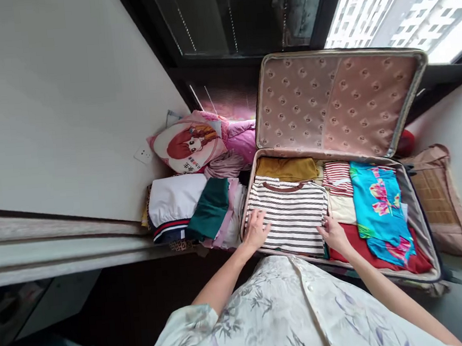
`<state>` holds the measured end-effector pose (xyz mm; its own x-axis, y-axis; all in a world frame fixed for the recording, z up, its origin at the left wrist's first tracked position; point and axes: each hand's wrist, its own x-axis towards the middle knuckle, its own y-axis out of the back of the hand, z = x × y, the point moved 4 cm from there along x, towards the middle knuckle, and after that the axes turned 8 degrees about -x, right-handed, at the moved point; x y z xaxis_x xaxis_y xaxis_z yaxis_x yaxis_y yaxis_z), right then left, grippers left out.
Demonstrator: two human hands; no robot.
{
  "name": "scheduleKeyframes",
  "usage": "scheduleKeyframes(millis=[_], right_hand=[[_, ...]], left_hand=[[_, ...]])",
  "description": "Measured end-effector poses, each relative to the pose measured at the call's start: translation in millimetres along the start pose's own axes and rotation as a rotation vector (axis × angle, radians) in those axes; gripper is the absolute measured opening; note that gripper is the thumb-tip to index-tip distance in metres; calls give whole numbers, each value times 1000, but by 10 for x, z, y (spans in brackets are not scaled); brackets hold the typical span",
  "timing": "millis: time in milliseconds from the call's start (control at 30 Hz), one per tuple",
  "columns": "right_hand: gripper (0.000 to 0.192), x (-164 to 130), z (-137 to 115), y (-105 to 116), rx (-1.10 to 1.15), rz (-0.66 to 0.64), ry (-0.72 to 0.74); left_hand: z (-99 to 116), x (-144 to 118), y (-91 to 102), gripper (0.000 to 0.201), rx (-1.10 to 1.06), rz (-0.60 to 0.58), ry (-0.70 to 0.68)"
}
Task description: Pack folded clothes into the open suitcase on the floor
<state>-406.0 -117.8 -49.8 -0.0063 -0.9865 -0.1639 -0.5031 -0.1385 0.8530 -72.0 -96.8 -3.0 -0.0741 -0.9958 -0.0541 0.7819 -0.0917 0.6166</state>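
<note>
A folded white shirt with dark stripes and a brown collar (290, 213) lies in the left part of an open suitcase (421, 222). My left hand (257, 229) rests on its left edge, fingers apart. At the right edge, my right hand (334, 234) has thumb and fingers closed on the side of the striped shirt. Behind it is a folded mustard garment (286, 168). To the right are a red-striped garment (337, 179), a cream one (342, 209), a bright blue floral garment (379, 204) and a red cloth (421, 254) partly beneath it.
The pink-lined suitcase lid (337, 100) stands raised against the window. Left of the case are a folded white garment (177, 198), a dark green one (209, 209) and a printed pillow (189, 144). A brownish-pink cushion (441, 199) sits at the right, beside the wall.
</note>
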Motion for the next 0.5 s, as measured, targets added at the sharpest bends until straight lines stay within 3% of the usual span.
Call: scheduleKeyframes(millis=[133, 233, 367, 500], right_hand=[[57, -233, -10, -160, 85, -71, -74], [61, -316, -53, -171, 145, -99, -128], [64, -336, -80, -137, 291, -109, -280], [68, -317, -218, -123, 660, -151, -400]], left_hand=[[269, -30, -547, 65, 180, -378, -73], [298, -47, -679, 84, 278, -507, -42], [323, -59, -622, 75, 250, -495, -16], [426, -113, -612, 54, 56, -383, 42]])
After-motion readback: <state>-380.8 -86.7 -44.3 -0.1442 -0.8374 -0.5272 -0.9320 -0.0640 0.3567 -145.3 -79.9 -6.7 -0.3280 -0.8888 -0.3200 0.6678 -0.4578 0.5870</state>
